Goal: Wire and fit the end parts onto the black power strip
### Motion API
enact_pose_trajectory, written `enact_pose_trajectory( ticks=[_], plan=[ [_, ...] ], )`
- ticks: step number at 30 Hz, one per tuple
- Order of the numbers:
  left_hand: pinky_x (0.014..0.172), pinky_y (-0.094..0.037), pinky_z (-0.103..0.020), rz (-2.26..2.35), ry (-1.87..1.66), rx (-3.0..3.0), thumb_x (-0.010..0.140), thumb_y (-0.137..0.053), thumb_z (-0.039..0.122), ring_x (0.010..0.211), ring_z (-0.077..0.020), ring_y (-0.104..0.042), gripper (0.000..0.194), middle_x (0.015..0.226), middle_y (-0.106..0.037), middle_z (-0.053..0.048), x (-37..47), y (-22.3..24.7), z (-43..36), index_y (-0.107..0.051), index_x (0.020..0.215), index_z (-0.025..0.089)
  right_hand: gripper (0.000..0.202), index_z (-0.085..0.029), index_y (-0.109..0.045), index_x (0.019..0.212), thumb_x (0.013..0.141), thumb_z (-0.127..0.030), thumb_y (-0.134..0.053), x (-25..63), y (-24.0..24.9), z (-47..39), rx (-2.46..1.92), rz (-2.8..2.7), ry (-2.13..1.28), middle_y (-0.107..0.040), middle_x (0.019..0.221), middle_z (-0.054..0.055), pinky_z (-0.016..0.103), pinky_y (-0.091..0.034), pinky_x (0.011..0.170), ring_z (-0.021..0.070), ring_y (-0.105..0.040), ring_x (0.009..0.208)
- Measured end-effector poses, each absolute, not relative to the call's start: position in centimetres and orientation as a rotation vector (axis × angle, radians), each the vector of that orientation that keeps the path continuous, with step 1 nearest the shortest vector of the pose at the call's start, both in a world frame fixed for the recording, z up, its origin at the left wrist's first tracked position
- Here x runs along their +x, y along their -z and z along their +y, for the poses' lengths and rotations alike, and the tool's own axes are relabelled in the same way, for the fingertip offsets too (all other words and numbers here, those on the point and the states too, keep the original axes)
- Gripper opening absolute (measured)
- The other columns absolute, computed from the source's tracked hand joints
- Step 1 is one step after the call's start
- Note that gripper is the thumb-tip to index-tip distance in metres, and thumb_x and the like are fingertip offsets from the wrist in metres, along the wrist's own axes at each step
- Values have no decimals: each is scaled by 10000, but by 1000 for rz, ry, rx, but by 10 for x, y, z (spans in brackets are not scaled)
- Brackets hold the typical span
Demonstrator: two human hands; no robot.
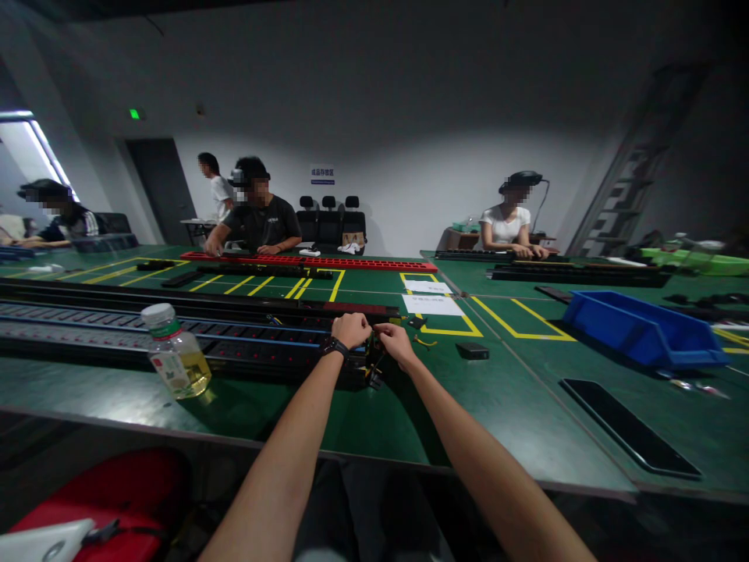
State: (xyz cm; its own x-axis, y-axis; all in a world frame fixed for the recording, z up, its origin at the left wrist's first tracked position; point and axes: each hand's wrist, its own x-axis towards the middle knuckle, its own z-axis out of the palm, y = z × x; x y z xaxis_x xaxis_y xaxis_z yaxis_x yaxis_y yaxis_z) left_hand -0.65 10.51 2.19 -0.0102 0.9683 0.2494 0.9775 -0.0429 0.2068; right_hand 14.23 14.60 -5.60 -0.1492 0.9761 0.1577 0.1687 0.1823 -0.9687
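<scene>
Left hand (351,331) and right hand (396,345) bare, forearms (286,453) bare too. Black watch-like band (335,348) on left wrist, face unreadable. Dark trousers (380,503), dim, detail lost.

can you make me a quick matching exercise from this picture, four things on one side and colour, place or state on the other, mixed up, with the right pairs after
Things:
1. bottle
2. bin
3. phone
4. left hand

Descriptions:
A. flat on the table, near its front edge
B. at the end of the long black unit
C. partly filled with yellowish liquid
D. blue

Right pairs: 1-C, 2-D, 3-A, 4-B
</scene>
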Motion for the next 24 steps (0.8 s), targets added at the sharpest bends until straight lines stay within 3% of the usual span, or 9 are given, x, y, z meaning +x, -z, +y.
enact_pose_trajectory(
  ticks=[9,24],
  plan=[
    [947,-552,-367,-2174,528,-2151,921,-559,366,1043,-265,-752,257,1030,-813,-65,-7,-19,107,-791,1003,288,338,-132,-764,1099,822,-120,-570,141,60,151,-1213,-1482,-1062,-785,933,76,194,-495,464,134,-665,593],
    [935,-552,-352,-2151,512,-2177,891,-575,393,1023,-261,-755,267,1009,-819,-64,-8,-19,108,-810,976,298,339,-124,-782,1070,827,-105,-546,142,60,151,-1215,-1513,-1008,-787,874,61,189,-456,428,106,-607,489]
  ],
)
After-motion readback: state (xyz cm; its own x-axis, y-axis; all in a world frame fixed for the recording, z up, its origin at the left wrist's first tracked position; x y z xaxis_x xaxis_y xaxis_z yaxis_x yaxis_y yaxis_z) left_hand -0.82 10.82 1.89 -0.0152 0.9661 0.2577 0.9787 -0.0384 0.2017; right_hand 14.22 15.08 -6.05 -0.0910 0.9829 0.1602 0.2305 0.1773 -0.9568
